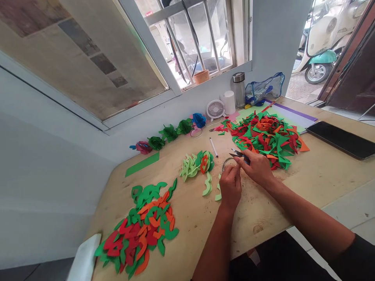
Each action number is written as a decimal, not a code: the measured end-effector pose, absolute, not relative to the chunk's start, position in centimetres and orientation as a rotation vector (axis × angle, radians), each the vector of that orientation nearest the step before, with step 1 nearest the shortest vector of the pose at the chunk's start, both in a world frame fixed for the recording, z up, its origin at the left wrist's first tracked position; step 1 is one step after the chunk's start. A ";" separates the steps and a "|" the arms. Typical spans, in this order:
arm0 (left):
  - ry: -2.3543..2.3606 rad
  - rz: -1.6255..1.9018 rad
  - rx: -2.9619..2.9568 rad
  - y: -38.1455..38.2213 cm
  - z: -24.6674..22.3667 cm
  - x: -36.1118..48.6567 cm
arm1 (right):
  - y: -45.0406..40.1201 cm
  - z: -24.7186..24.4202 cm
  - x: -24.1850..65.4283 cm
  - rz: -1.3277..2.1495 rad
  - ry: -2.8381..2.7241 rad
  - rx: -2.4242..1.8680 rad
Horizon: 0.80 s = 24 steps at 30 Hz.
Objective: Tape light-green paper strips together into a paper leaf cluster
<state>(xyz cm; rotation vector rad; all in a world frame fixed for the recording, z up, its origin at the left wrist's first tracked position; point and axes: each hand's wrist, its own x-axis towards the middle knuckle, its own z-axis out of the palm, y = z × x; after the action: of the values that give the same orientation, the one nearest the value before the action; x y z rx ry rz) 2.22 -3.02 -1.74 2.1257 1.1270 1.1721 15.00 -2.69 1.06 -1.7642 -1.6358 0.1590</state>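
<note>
My right hand is closed around a pair of dark-handled scissors, whose blades point left over the table. Close below it, my left hand is closed with its fingertips pinched together; what they hold is hidden. A thin ring, like a roll of tape, shows just behind the left fingers, and I cannot tell whether they grip it. Pale green curved paper strips lie to the left of that hand. Beyond them sits a small heap of light green cut pieces with a red-orange one on top.
A big heap of red, green and orange scraps lies at the right, near a phone. Curved cut-outs cover the front left. A white pen, small fan, bottle and paper flowers are farther back.
</note>
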 end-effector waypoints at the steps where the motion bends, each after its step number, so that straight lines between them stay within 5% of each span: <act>1: 1.117 1.161 2.123 -3.0 -1.8 2.2 | -2.7 1.1 15.0 0.175 -1.632 -1.752; 12: 1.121 1.131 1.930 -3.2 -2.7 2.7 | -2.8 1.8 15.0 0.379 -1.551 -1.651; 20: 1.186 1.409 1.453 -2.9 -0.8 1.5 | -2.4 2.2 15.1 1.413 -1.237 -1.183; 24: 1.075 1.450 1.209 -2.4 -0.5 1.0 | -2.9 2.5 14.9 1.651 -1.101 -1.094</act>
<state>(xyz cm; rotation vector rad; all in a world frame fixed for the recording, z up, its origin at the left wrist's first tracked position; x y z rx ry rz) 1.00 -2.41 -0.48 1.2086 1.0755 1.4501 14.94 -2.91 2.54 -1.0938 -1.1011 1.6512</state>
